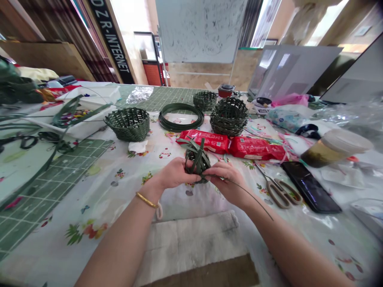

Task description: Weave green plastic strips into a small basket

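My left hand (pixel 175 173) and my right hand (pixel 225 177) both grip a small half-woven green basket (pixel 196 158) just above the table. Loose green strips stick up from its top. A long thin green strip (pixel 251 196) trails from my right hand toward the lower right. A gold bangle circles my left wrist. Both hands have their fingers curled round the weave.
Finished green baskets stand behind: one at left (pixel 129 123), stacked ones (pixel 229 115), a small one (pixel 205 99). A coil of green strip (pixel 180 116), two red packets (pixel 233 144), scissors (pixel 279 191), a black phone (pixel 309 185), a lidded jar (pixel 335 147) and a white tray (pixel 74 119) lie around.
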Demonstrator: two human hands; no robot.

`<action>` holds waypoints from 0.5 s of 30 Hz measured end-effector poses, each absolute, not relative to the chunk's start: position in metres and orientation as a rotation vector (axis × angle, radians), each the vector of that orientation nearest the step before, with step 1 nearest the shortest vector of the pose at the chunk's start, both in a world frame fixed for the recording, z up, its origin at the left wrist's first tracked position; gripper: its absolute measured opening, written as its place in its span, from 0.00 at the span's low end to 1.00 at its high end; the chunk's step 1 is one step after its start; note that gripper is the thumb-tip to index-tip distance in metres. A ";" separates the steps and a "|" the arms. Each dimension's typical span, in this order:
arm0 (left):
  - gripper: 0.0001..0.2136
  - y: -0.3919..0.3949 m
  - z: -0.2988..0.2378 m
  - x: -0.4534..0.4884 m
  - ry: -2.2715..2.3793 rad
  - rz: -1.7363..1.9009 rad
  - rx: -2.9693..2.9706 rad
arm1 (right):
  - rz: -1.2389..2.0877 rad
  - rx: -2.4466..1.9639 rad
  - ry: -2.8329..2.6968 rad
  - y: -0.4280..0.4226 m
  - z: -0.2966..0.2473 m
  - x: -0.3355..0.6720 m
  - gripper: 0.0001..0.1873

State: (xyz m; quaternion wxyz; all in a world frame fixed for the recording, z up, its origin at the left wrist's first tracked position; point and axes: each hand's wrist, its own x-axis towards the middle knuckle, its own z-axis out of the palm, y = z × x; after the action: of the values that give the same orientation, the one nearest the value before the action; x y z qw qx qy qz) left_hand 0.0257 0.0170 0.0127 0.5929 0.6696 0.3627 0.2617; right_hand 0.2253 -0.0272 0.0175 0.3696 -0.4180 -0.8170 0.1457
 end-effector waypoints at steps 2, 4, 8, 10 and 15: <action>0.10 0.017 0.012 0.026 0.841 0.620 1.539 | 0.365 -1.075 -2.113 -0.028 0.018 0.225 0.08; 0.09 0.016 0.013 0.027 0.841 0.632 1.530 | 0.375 -1.084 -2.094 -0.029 0.017 0.225 0.09; 0.09 0.015 0.013 0.027 0.832 0.637 1.545 | 0.300 -1.145 -2.059 -0.031 0.013 0.220 0.09; 0.09 0.014 0.014 0.027 0.833 0.627 1.554 | 0.217 -1.184 -2.102 -0.033 0.012 0.217 0.12; 0.08 0.012 0.017 0.029 0.810 0.609 1.602 | 0.387 -1.137 -2.048 -0.033 0.008 0.217 0.15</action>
State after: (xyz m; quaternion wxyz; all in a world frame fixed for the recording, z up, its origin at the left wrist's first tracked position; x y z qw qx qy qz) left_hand 0.0288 0.0116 0.0175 0.5834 0.6864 0.3468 0.2611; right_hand 0.2171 -0.0326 0.0076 0.3741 -0.4442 -0.7999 0.1512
